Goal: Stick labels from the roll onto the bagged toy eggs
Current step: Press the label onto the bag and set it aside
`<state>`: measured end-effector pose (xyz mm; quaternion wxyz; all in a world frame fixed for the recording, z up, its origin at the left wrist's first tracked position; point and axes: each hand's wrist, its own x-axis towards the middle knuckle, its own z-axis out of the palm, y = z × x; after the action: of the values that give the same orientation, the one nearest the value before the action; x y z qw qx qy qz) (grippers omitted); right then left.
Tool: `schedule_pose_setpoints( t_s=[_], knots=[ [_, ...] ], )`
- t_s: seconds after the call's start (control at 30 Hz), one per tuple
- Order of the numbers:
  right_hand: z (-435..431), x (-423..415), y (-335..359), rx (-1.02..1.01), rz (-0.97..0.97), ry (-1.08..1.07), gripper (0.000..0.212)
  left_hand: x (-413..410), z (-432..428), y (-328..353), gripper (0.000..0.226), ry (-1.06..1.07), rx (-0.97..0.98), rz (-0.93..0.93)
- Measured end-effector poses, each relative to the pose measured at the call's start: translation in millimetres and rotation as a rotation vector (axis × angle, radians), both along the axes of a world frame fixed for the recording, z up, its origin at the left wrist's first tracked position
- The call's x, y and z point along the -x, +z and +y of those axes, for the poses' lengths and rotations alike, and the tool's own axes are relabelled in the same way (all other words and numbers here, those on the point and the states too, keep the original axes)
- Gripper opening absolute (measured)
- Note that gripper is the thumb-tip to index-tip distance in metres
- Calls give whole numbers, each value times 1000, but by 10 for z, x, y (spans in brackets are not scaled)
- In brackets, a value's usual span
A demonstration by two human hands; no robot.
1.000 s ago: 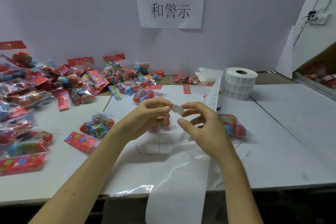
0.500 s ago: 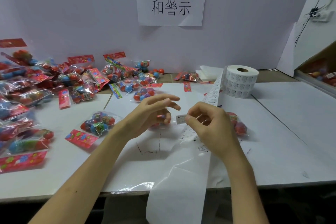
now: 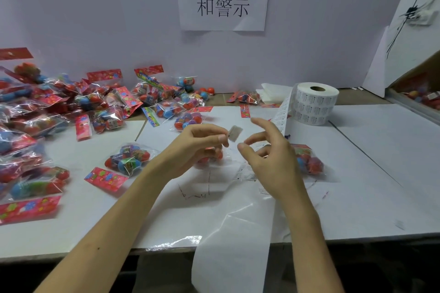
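Note:
My left hand [image 3: 202, 147] pinches a small white label [image 3: 235, 133] between thumb and forefinger, raised above the table. Under that hand lies a bagged set of toy eggs [image 3: 213, 156], partly hidden. My right hand [image 3: 269, 159] hovers just right of the label with loose, spread fingers and holds nothing. The label roll [image 3: 314, 103] stands at the back right. Its backing strip [image 3: 228, 245] runs beneath my right hand and hangs over the table's front edge. A second bag of eggs [image 3: 309, 162] lies right of my right hand.
Several bagged eggs with red header cards are heaped at the left [image 3: 47, 112] and along the back wall. One bag [image 3: 128, 158] lies alone left of my left arm. A cardboard box [image 3: 423, 93] sits at the far right. The white table [image 3: 381, 173] ends close to me.
The label has passed from my right fingers to my left thumb and forefinger. My right hand has let go and spread its fingers, and both hands have risen slightly.

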<state>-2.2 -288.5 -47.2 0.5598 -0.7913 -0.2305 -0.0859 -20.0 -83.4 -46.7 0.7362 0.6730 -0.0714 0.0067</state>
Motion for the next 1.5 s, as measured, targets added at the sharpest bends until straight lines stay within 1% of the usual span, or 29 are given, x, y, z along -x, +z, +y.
schedule_pose_setpoints(
  t_s=[0.1, 0.17, 0.2, 0.33, 0.4, 0.5, 0.63, 0.7, 0.73, 0.8, 0.83, 0.87, 0.9, 0.93, 1.0, 1.1, 1.13, 1.2, 1.27, 1.3, 1.33, 1.43, 1.5],
  knots=[
    [18, 8, 4, -105, 4, -29, 15, -8, -9, 8, 16, 17, 21, 3],
    [30, 15, 13, -162, -15, -42, 6, -4, -30, 2, 17, 8, -7, -8],
    [36, 19, 19, -187, -26, -44, 4, 2, -37, -3, 17, 6, -13, -9],
    [60, 13, 20, -225, -36, -57, 11, 9, -28, -15, 14, -28, -54, -20],
    [67, 6, 7, -236, -23, -65, 8, 6, -33, -18, 11, -50, -63, -19],
    [69, 5, -8, -253, 9, -62, 5, -7, -44, -23, 16, -44, -72, -8],
    [60, 17, 8, -247, -38, -49, 14, -14, -31, -35, 16, -19, -88, -4],
    [60, 46, 33, -235, -91, -28, 15, -35, -23, -27, 27, 43, -79, -34],
    [62, 62, 43, -249, -103, -17, 16, -56, -4, -20, 32, 117, -52, -52],
    [62, 77, 59, -300, -96, -14, 16, -94, 75, 6, 30, 374, -17, -78],
    [57, 78, 65, -324, -84, -17, 15, -105, 132, 7, 26, 543, -76, -91],
    [51, 76, 69, -352, -68, -18, 14, -117, 198, -8, 22, 711, -207, -96],
    [43, 71, 70, -382, -49, -17, 13, -126, 257, -41, 20, 835, -375, -87],
    [32, 64, 70, -407, -31, -15, 13, -128, 290, -72, 21, 906, -534, -61],
    [12, 50, 63, -432, -2, -9, 12, -127, 290, -109, 36, 932, -770, 41],
    [-3, 38, 60, -436, 16, -12, 11, -133, 273, -136, 58, 865, -1077, 246],
    [-1, 37, 61, -439, 16, -12, 11, -138, 269, -146, 64, 821, -1145, 285],
    [8, 40, 61, -440, 15, -10, 12, -150, 250, -184, 72, 722, -1202, 289],
    [17, 46, 61, -436, 18, -8, 13, -162, 215, -209, 74, 642, -1166, 256],
    [18, 47, 59, -435, 21, -6, 14, -171, 196, -215, 73, 605, -1109, 234],
    [18, 46, 56, -433, 23, -4, 15, -182, 178, -217, 73, 560, -1027, 210],
    [17, 44, 51, -423, 23, -5, 17, -205, 134, -206, 73, 425, -691, 183],
    [22, 47, 53, -411, 24, -10, 17, -197, 118, -190, 68, 394, -528, 177]
  ],
)
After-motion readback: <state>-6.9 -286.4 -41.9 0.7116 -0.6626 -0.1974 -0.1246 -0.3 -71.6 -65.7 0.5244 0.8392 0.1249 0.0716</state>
